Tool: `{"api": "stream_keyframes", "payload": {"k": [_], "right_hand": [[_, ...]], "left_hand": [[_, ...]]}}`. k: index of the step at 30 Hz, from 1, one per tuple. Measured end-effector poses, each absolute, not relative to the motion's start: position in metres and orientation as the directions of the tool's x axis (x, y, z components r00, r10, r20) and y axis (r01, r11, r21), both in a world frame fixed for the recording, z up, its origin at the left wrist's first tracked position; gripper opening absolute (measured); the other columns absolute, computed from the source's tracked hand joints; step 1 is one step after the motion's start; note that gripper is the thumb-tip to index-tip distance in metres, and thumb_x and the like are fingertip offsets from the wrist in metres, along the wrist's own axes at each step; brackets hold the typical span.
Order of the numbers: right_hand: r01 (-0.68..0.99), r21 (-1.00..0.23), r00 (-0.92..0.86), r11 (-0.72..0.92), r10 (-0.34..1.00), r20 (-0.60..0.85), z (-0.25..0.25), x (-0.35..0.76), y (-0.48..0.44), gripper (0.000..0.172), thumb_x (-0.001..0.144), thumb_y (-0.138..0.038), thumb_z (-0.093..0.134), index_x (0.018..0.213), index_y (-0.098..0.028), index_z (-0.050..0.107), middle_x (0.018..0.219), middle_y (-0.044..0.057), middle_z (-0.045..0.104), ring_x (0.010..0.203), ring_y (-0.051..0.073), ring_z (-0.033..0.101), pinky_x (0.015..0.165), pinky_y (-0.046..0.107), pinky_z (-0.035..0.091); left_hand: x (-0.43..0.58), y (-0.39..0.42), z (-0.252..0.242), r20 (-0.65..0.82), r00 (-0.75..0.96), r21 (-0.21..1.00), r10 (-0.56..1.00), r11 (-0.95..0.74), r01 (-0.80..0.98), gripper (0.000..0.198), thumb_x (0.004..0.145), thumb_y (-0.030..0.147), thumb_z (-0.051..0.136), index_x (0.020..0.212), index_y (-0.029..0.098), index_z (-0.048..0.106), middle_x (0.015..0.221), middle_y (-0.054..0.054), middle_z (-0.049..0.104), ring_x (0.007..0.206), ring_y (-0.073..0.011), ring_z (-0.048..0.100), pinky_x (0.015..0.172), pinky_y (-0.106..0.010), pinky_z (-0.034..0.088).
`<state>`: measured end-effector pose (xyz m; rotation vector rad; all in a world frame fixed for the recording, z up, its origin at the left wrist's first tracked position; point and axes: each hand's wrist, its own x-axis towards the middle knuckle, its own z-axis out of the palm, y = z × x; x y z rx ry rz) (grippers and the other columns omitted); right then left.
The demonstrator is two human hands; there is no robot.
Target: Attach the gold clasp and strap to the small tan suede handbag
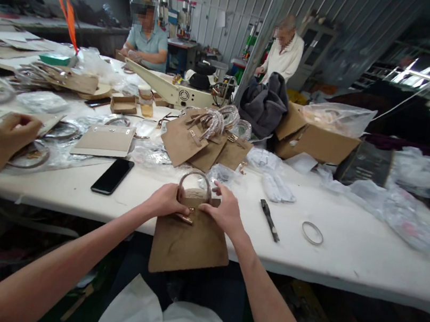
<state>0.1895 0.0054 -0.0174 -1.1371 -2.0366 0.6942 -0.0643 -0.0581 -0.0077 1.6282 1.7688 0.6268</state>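
A brown handbag panel (pixel 192 246) with a round handle (pixel 197 174) at its top hangs over the table's front edge, above my lap. My left hand (pixel 171 200) grips the panel's upper left by the handle's base, thumb beside a shiny metal clasp (pixel 186 218). On the upper right, my right hand (pixel 226 209) pinches the panel with the thumb in front; its index finger is raised beside the handle. Just behind lies a pile of similar brown panels (pixel 185 143) with plastic-wrapped handles (pixel 214 123).
A black phone (pixel 112 176) lies left of my hands. To the right are a dark narrow tool (pixel 269 220) and a ring of tape (pixel 312 233). A co-worker's hand (pixel 12 136) reaches in from the left. A cardboard box (pixel 318 141) stands at the back right; two people work beyond.
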Motion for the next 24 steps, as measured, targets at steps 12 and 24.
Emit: {"api": "stream_keyframes", "payload": {"k": [12, 24], "right_hand": [[0.329, -0.871, -0.335, 0.364, 0.908, 0.253, -0.039, 0.198, -0.012, 0.009, 0.096, -0.029, 0.065, 0.092, -0.022, 0.069, 0.108, 0.007, 0.070, 0.098, 0.024, 0.066, 0.092, 0.039, 0.052], [0.179, -0.971, -0.217, 0.158, 0.969, 0.118, -0.045, 0.205, -0.012, 0.034, 0.097, -0.051, 0.072, 0.098, -0.018, 0.075, 0.093, 0.006, 0.077, 0.085, 0.024, 0.069, 0.082, 0.035, 0.055]], "left_hand": [[-0.066, -0.131, -0.026, 0.087, -0.117, 0.798, 0.989, 0.001, 0.602, 0.027, 0.082, 0.033, 0.076, 0.106, 0.023, 0.069, 0.118, -0.007, 0.062, 0.112, -0.0302, 0.062, 0.100, -0.043, 0.049], [-0.067, -0.132, -0.036, 0.073, -0.359, 0.920, 0.931, 0.076, 0.385, 0.038, 0.088, 0.056, 0.071, 0.085, 0.023, 0.052, 0.094, -0.005, 0.066, 0.094, -0.0262, 0.065, 0.085, -0.037, 0.051]]}}
